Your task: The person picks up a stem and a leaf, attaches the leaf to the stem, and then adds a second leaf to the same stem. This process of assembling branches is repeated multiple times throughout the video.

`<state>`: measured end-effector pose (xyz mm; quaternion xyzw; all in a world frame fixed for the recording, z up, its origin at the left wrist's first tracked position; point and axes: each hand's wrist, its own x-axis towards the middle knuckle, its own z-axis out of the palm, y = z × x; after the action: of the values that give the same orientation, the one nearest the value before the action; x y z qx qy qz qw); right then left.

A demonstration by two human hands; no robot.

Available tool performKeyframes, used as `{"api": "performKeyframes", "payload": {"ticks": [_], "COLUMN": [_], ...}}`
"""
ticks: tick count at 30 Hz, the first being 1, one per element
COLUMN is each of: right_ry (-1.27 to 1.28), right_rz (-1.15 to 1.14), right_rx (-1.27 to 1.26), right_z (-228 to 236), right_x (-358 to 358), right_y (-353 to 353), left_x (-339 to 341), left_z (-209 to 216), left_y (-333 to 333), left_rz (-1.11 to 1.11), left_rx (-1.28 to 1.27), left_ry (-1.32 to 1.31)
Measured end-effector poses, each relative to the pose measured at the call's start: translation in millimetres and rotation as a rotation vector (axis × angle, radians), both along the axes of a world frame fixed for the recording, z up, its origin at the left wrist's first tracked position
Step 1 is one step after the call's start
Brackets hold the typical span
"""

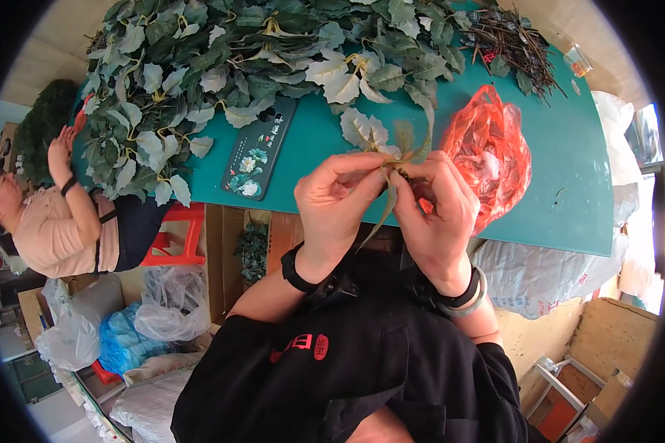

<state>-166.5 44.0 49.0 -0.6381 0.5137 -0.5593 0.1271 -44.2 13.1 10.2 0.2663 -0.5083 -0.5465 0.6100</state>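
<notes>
Between my two hands, above the front edge of the green table (569, 192), I hold an artificial leaf sprig (404, 140) with pale, serrated leaves. The fingertips of my left hand (340, 188) pinch its stem from one side. My right hand (445, 203) pinches it from the other side, very near the left fingertips. One narrow leaf hangs down between the hands; the exact join at the stem is partly hidden by my fingers. Just right of my right hand lies a crumpled red plastic bag (495, 159) with something pale inside.
A big heap of artificial leaf sprigs (222, 66) covers the table's far and left side. A dark decorated phone-shaped case (258, 151) lies at left. Thin brown stems (513, 44) are piled far right. A co-worker (59, 214) sits at left near a red stool (176, 236).
</notes>
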Motion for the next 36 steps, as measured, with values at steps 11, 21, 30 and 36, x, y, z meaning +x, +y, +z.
{"api": "performKeyframes", "payload": {"ticks": [11, 21, 30, 36], "right_ry": [0.006, 0.021, 0.059, 0.059], "right_rz": [-0.001, 0.043, 0.072, 0.093], "right_rx": [-0.001, 0.050, 0.058, 0.045], "right_z": [1, 4, 7, 5], "right_x": [4, 4, 5, 7], "right_y": [1, 4, 8, 9], "left_x": [1, 19, 21, 19], "left_z": [4, -8, -5, -1], "left_y": [2, -7, -3, 0], "left_rz": [-0.011, -0.276, -0.210, -0.166], "left_rx": [0.034, 0.212, 0.145, 0.083], "left_ry": [0.023, 0.155, 0.049, 0.012]}}
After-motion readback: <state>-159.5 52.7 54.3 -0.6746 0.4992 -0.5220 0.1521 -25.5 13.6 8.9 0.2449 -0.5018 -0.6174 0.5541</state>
